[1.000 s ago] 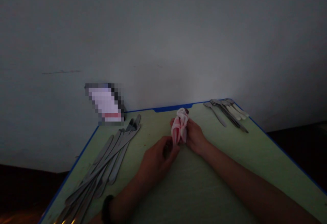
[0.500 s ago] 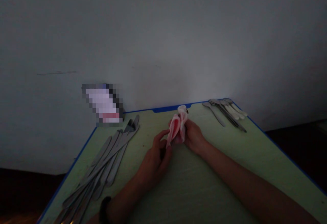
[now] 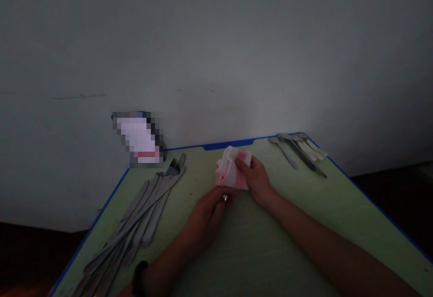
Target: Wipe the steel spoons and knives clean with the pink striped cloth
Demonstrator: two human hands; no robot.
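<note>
A pink and white cloth (image 3: pixel 233 168) is bunched above the middle of the table. My right hand (image 3: pixel 259 180) grips it from the right, thumb lying across the front and fingers behind. Below the cloth, my left hand (image 3: pixel 206 213) is closed in a pinch, with a small shiny metal end (image 3: pixel 225 197) showing between thumb and forefinger. It looks like the end of a piece of cutlery; whatever else there is of it is hidden by the fingers and cloth.
On the left lies an overlapping pile of metal cutlery (image 3: pixel 135 220), mostly table knives. Several spoons (image 3: pixel 286 152) and white-handled pieces (image 3: pixel 311 150) lie at the back right. A pixelated phone-like device (image 3: pixel 138 136) leans against the wall (image 3: pixel 216 62). Blue edging borders the green table (image 3: pixel 270 252).
The cloth has turned and spread flatter, its folds now facing left. My right thumb has come over its front. My left hand has dropped slightly below it, and a metal end has come into sight.
</note>
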